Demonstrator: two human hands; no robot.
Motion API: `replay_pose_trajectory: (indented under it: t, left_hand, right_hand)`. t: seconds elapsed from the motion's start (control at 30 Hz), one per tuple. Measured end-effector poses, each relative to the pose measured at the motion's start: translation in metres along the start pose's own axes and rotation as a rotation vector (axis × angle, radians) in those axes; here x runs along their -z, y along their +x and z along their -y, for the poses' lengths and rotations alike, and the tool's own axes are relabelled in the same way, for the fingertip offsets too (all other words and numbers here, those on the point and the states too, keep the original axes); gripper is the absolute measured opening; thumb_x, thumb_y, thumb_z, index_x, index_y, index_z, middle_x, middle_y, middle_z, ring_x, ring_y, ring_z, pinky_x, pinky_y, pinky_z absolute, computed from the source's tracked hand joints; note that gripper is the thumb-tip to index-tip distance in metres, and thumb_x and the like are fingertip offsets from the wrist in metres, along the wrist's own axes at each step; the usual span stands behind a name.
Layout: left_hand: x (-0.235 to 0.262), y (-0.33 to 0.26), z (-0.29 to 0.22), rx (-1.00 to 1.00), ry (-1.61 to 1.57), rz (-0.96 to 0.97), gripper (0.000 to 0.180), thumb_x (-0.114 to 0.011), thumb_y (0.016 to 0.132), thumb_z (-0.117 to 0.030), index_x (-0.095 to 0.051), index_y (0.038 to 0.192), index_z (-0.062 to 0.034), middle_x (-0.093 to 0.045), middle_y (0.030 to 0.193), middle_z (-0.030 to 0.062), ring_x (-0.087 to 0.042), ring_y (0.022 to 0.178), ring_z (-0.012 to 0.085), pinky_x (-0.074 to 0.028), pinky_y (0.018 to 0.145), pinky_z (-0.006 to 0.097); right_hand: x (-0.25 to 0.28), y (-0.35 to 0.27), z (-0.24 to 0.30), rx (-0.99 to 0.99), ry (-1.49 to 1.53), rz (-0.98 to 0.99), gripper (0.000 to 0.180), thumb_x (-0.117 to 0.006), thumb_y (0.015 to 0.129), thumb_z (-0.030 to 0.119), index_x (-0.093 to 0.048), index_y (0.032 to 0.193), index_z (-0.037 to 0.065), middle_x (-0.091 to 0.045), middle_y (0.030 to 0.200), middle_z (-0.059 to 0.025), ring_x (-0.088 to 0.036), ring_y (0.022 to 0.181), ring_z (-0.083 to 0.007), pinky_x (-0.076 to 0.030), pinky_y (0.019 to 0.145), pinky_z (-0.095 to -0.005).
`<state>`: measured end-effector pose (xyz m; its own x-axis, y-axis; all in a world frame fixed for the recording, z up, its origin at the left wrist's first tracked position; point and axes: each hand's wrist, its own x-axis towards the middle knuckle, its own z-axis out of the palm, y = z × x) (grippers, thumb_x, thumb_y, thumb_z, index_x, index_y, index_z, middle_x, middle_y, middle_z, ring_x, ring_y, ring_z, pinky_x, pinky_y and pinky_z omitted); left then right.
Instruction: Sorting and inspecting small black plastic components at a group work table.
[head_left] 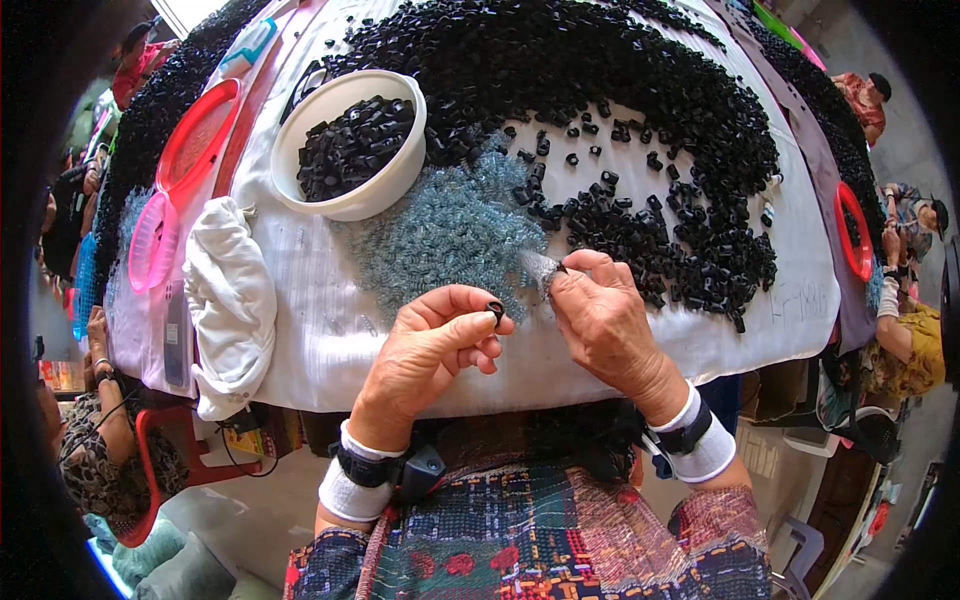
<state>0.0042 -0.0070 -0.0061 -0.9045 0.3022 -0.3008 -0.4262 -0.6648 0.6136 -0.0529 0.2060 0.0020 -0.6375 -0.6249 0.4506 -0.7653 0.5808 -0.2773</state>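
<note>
Two hands meet over the near edge of the white-covered table (330, 330), and everything here is placed from the white bowl (395, 185) of black pieces. To the left of the bowl sit a red plastic lid (170, 160) and a pink basket (140, 250), with a crumpled white cloth (235, 300) just below and left of it. Right of and below the bowl spreads the pile of pale blue springs (450, 230), and beyond that, well to the bowl's right and arching over the far side, the great heap of black caps (650, 110). Now the left hand (425, 355), below and right of the bowl: curled nearly closed, thumb and forefinger pinching one small black cap (496, 309), held up off the cloth. Just right of it the right hand (600, 320) has its fingertips pressed together around a small spring (540, 268), its tip aimed toward the cap. The risk looks plain: both pieces are tiny and gripped only at the fingertips, so a slight misalignment could make the spring buckle or spring away into the loose piles. The cap could also roll off the table edge, which lies directly beneath both hands. Other people sit at the table's left and right rims, clear of this work.
</note>
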Motion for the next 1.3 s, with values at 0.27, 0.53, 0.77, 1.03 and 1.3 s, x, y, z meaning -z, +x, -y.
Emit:
replay_pose_trajectory:
  t: [0.27,0.53,0.77,1.03,1.3]
  left_hand:
    - [0.000,-0.001,0.000,0.021,0.009,-0.012,0.018,-0.065,0.085,-0.006,-0.060,0.101,-0.0026,-0.066,0.092,0.0136,-0.064,0.072,0.0153,-0.054,0.062,0.026]
    - [-0.004,-0.002,0.000,0.003,0.057,-0.015,0.015,-0.061,0.086,-0.004,-0.059,0.100,-0.0037,-0.065,0.092,0.0135,-0.062,0.068,0.0140,-0.054,0.059,0.027]
    - [-0.003,-0.001,0.000,0.009,0.057,-0.041,0.015,-0.061,0.086,-0.006,-0.059,0.101,-0.0038,-0.065,0.090,0.0122,-0.063,0.069,0.0141,-0.054,0.058,0.027]
    - [-0.004,0.000,0.000,0.038,0.057,-0.029,0.018,-0.066,0.085,-0.010,-0.060,0.101,-0.0030,-0.066,0.090,0.0107,-0.063,0.071,0.0138,-0.053,0.060,0.024]
    - [-0.006,0.001,-0.002,0.048,0.072,-0.048,0.018,-0.066,0.085,-0.011,-0.059,0.100,-0.0026,-0.066,0.089,0.0102,-0.063,0.070,0.0132,-0.053,0.060,0.024]
  right_hand:
    - [0.007,-0.016,-0.014,-0.118,-0.014,-0.085,0.019,-0.066,0.067,0.002,-0.061,0.086,0.003,-0.063,0.084,-0.0093,-0.058,0.090,-0.0277,-0.042,0.077,-0.0365]
    - [0.010,-0.013,-0.008,-0.131,-0.012,-0.153,0.020,-0.066,0.066,-0.001,-0.060,0.084,0.001,-0.062,0.082,-0.0112,-0.058,0.087,-0.0285,-0.042,0.075,-0.0368]
    - [0.006,-0.011,-0.004,-0.099,-0.015,-0.092,0.021,-0.065,0.067,0.000,-0.061,0.088,0.002,-0.061,0.084,-0.0116,-0.056,0.088,-0.0288,-0.042,0.075,-0.0369]
    - [-0.004,-0.002,-0.001,-0.084,-0.046,-0.037,0.026,-0.068,0.067,0.001,-0.058,0.090,0.001,-0.060,0.088,-0.0133,-0.055,0.090,-0.0319,-0.042,0.077,-0.0403]
    - [-0.002,-0.006,-0.004,-0.069,-0.025,-0.110,0.033,-0.067,0.064,0.001,-0.057,0.095,0.001,-0.057,0.090,-0.0132,-0.054,0.086,-0.0288,-0.040,0.073,-0.0385]
